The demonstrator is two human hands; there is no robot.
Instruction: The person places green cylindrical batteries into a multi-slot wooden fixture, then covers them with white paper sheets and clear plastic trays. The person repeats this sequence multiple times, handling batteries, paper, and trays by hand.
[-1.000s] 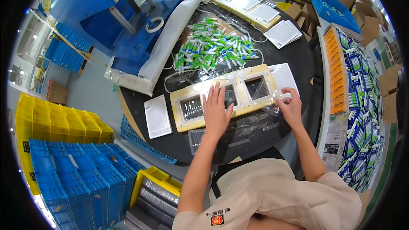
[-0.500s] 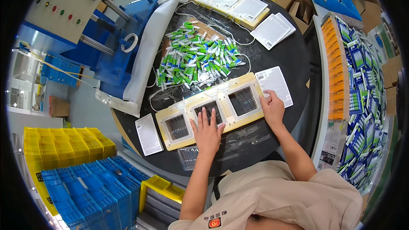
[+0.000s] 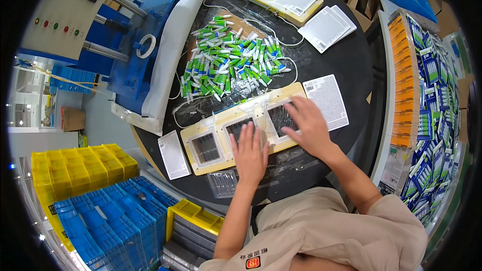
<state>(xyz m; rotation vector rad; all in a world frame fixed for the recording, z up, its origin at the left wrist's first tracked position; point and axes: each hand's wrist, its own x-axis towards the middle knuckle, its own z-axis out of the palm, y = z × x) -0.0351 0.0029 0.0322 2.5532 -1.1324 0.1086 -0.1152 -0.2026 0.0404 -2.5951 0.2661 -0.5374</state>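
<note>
Since half a second ago, the right hand (image 3: 311, 126) has shifted from the end of the yellow holder (image 3: 213, 167) onto its right-hand window, fingers parted and blurred; whether it grips the clear tray (image 3: 281, 120) there, right of centre, cannot be told. Open and flat, the left hand (image 3: 250, 158) shows no grip at the middle window. The tray looks light, thin, bendy and slick, easily dented, so best taken by its rim; the holder seems stiffer and heavier. Beyond, green-and-white tubes (image 3: 231, 60) heap on the tabletop (image 3: 314, 65), upper centre.
</note>
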